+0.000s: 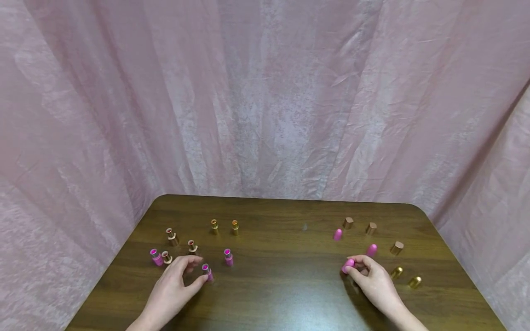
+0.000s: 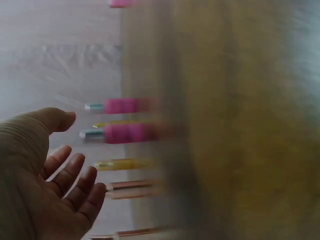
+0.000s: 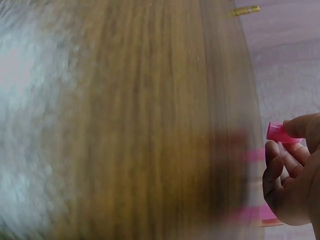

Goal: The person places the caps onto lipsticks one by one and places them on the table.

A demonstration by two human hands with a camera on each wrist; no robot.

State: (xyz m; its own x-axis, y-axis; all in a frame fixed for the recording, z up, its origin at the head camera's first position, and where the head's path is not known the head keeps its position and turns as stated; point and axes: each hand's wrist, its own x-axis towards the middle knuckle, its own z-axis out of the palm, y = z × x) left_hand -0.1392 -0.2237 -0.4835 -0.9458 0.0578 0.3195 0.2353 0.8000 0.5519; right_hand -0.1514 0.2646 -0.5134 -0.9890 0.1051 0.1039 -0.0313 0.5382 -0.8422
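My left hand (image 1: 175, 285) is spread around an uncapped pink lipstick tube (image 1: 207, 272) that stands upright on the table. In the left wrist view its thumb and loosely bent fingers stay apart from the pink tube (image 2: 122, 133). Between thumb and fingers, my right hand (image 1: 374, 281) pinches a pink lipstick cap (image 1: 348, 265), whose open end (image 3: 272, 131) shows in the right wrist view. Two more pink caps stand beyond that hand, one pink cap (image 1: 371, 250) being close to its fingers. A rose-gold lipstick tube (image 1: 192, 247) stands just past the left fingertips.
More uncapped tubes stand on the left: pink tubes (image 1: 228, 257), rose-gold tubes (image 1: 172, 236) and gold tubes (image 1: 235, 227). Rose-gold caps (image 1: 396, 248) and gold caps (image 1: 415, 282) are at the right. A pink curtain (image 1: 281, 101) hangs behind the wooden table (image 1: 285, 266).
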